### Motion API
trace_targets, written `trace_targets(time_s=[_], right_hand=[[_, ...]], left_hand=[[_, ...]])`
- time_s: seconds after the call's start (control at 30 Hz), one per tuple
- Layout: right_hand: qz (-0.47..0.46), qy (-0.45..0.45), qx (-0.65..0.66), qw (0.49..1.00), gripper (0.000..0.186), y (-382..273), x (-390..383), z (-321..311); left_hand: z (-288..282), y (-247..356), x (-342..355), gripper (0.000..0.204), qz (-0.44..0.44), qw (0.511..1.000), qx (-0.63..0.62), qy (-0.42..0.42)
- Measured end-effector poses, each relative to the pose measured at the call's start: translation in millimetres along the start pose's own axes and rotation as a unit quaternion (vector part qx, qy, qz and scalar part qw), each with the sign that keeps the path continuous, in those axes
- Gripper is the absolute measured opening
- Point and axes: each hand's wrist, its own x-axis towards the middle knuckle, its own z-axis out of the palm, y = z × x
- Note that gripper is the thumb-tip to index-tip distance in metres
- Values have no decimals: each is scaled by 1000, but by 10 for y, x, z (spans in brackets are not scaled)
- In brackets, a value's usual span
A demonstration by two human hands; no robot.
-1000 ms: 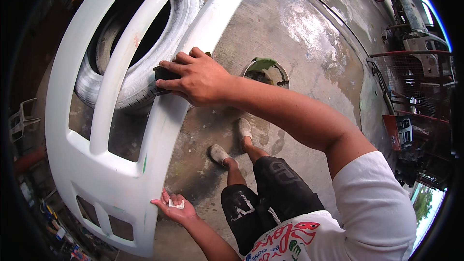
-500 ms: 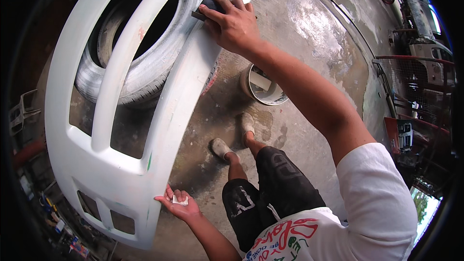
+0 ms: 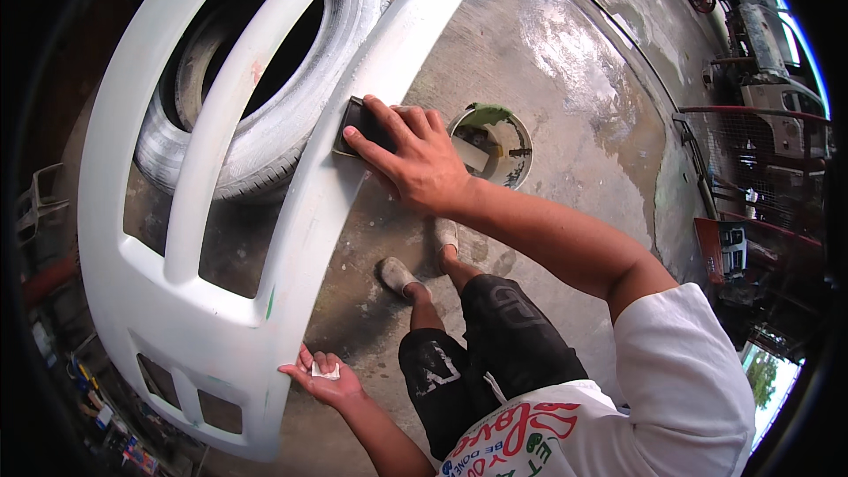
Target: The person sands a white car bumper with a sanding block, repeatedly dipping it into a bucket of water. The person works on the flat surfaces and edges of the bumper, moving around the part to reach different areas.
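The right hand [image 3: 417,157] grasps a dark block [image 3: 366,129] against the white bumper [image 3: 196,303], which extends leftward from both hands, its near strip running lower left to upper right. The left hand [image 3: 334,384], nearer the lower end, cups a white scrap [image 3: 326,373].

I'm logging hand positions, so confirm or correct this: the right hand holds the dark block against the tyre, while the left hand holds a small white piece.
Not quite: the head view shows the right hand holding the dark block against the white bumper, not the tyre. The left hand does hold a small white piece.
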Motion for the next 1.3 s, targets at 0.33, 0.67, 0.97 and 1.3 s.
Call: trace_targets(time_s=[0.33, 0.67, 0.97, 1.3], right_hand=[[-33, -17, -2, 999, 54, 151, -23, -67], [62, 93, 112, 987, 50, -1594, -255, 344], [77, 162, 2, 984, 58, -484, -90, 386], [-138, 26, 216, 966, 51, -2998, -706, 631]], left_hand=[[-50, 60, -15, 70, -16, 1000, 12, -5], [27, 41, -49, 74, -31, 999, 23, -32], [-539, 165, 322, 78, -87, 975, 9, -205], [-469, 228, 203, 81, -91, 951, -36, -294]])
